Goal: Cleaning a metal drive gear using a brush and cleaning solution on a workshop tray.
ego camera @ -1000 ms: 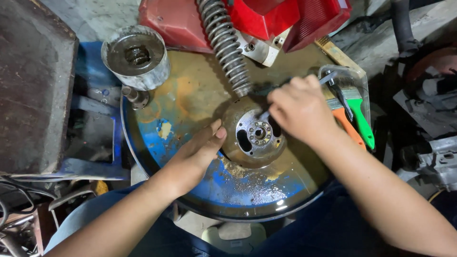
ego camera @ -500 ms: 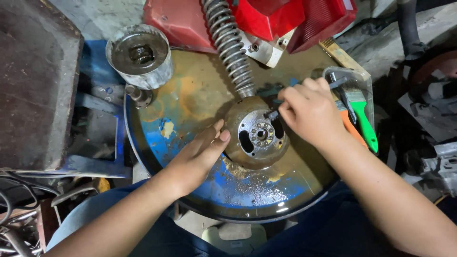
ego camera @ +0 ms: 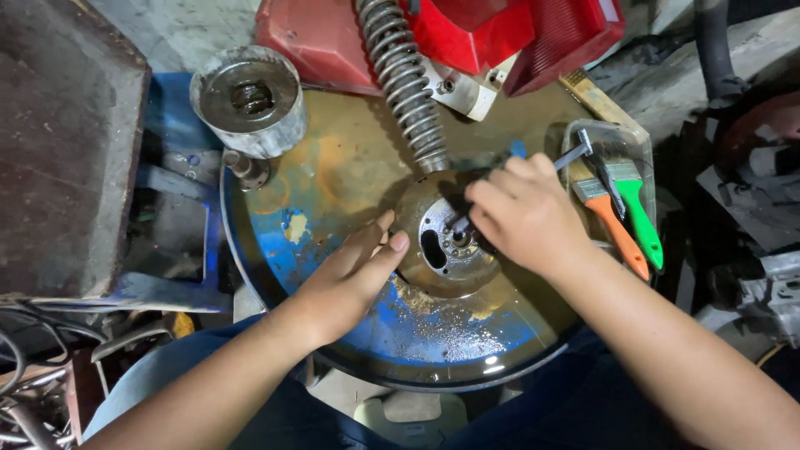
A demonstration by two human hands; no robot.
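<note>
Rusty blue drum top (ego camera: pixel 350 167): left hand (ego camera: pixel 350 279) released on flywheel (ego camera: pixel 446 237), right hand (ego camera: pixel 525 212) grasping tool (ego camera: pixel 575 154).

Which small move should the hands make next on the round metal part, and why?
Probably press the left hand firmly against the round metal part: only its fingertips touch the rim, while the right hand works a tool at the centre, so the part may turn.

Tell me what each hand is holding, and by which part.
The right hand grips a thin dark tool by its handle end, tip in the round metal part. The left hand holds nothing; its fingertips rest on that part's rim.
</note>
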